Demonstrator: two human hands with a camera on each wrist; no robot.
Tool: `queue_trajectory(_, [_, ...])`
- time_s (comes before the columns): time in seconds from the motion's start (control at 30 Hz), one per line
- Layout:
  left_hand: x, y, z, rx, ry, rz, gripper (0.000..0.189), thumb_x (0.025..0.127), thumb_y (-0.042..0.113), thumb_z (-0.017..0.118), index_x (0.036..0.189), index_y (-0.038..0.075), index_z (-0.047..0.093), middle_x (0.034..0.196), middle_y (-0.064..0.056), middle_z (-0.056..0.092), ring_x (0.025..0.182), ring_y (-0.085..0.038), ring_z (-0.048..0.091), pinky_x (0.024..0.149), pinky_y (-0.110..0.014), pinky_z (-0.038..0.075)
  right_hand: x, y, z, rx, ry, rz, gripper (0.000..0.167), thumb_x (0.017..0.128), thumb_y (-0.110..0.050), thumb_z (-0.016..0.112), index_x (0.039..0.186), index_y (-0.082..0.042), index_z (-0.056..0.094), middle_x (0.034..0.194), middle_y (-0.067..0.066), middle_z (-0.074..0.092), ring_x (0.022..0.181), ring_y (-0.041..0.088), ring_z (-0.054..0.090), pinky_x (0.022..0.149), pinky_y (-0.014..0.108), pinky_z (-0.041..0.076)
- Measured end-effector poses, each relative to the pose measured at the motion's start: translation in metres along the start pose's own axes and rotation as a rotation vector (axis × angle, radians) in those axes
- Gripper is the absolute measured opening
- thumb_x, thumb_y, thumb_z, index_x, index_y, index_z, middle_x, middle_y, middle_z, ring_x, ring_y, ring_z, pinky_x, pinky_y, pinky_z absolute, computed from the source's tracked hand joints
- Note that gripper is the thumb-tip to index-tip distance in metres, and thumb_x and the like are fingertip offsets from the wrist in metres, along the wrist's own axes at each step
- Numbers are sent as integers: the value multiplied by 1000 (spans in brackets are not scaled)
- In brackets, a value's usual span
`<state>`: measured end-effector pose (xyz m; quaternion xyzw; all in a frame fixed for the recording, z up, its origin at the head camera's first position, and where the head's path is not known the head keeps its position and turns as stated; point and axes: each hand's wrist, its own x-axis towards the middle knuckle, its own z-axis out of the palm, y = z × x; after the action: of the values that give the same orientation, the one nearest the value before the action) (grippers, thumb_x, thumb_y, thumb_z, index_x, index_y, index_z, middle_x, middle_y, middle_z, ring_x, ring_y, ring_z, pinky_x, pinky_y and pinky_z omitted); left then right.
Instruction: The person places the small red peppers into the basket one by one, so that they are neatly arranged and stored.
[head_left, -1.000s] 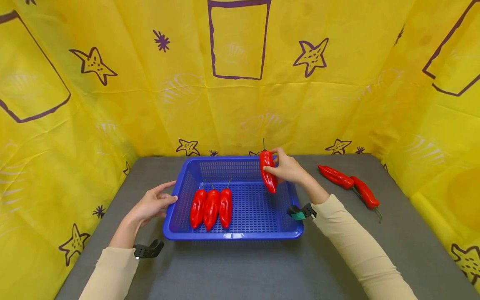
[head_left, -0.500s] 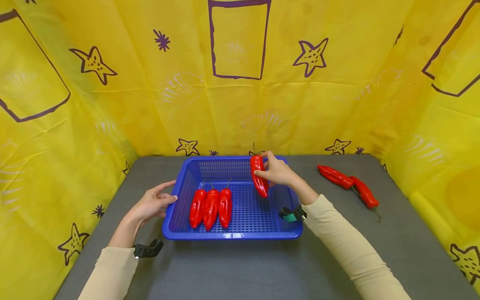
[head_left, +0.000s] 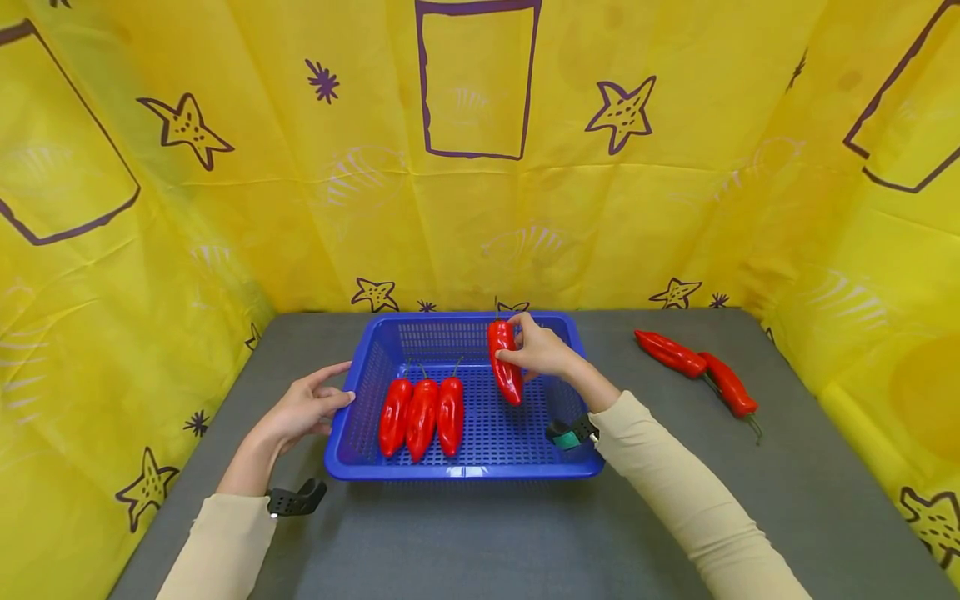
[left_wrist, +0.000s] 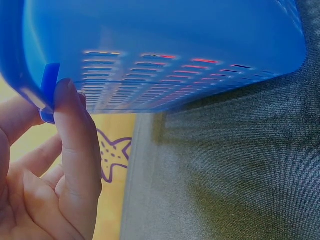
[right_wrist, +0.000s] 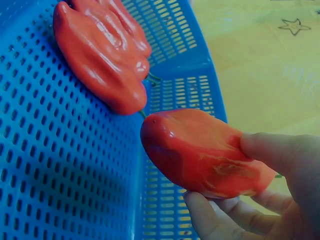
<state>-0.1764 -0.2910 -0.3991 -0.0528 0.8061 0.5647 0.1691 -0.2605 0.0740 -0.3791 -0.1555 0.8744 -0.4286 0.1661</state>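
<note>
A blue plastic basket (head_left: pixel 465 472) with slotted sides stands on the grey table. My left hand (head_left: pixel 303 408) pinches its left rim between thumb and fingers; the left wrist view shows the thumb (left_wrist: pixel 75 145) against the rim's edge. Above the basket's right half, my right hand (head_left: pixel 546 350) holds a shiny red chili pepper (head_left: pixel 504 371), stem up and tip down. In the right wrist view the held pepper (right_wrist: pixel 200 150) sits between thumb and fingers. Three red peppers (head_left: pixel 422 421) lie side by side on the basket floor, left of the held one, stems pointing away.
Two more red peppers, one (head_left: pixel 670 353) nearer the back and one (head_left: pixel 729 385) with its stem toward the front, lie on the grey table (head_left: pixel 480 542) right of the basket. A yellow patterned cloth (head_left: pixel 480 217) encloses the back and sides.
My right hand has carried the held pepper left and slightly lower, from near the basket's right wall toward the three peppers. The left hand and basket have barely moved.
</note>
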Motion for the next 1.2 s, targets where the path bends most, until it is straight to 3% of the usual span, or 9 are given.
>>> queue_trajectory(0.2, [-1,0,1,0,4,0,69,90,21,60,147,15,21,94,-12,66,79,-25,67,69,-43,56,0,-1,6,42,-14,-2,55,85,-16,65,127,-2,31,105,21,58,73,24,65,61,43,56])
queue_trajectory(0.4, [-1,1,1,-5,-1,1,69,90,21,60,147,14,22,94,-13,66,79,-25,67,69,-43,56,2,-1,12,31,-29,7,58,86,-15,64,130,-1,29,108,23,58,74,24,65,57,38,56])
queue_trajectory(0.57, [-1,1,0,-6,-5,1,69,90,21,60,147,14,21,95,-13,66,79,-25,67,69,-43,56,5,-1,18,21,-50,12,60,86,-13,64,133,-2,29,105,22,58,73,24,65,62,44,56])
queue_trajectory(0.87, [-1,1,0,-4,-4,1,69,90,20,60,147,14,21,94,-13,66,79,-25,67,70,-45,56,10,0,26,-36,-76,58,58,83,-16,68,128,-2,34,93,16,59,75,32,65,61,42,56])
queue_trajectory(1.2, [-2,2,0,-4,-10,4,70,89,21,61,147,14,21,95,-13,66,80,-26,67,70,-46,55,16,4,37,-51,-117,107,57,82,-17,69,125,-2,35,89,14,59,69,23,63,63,42,56])
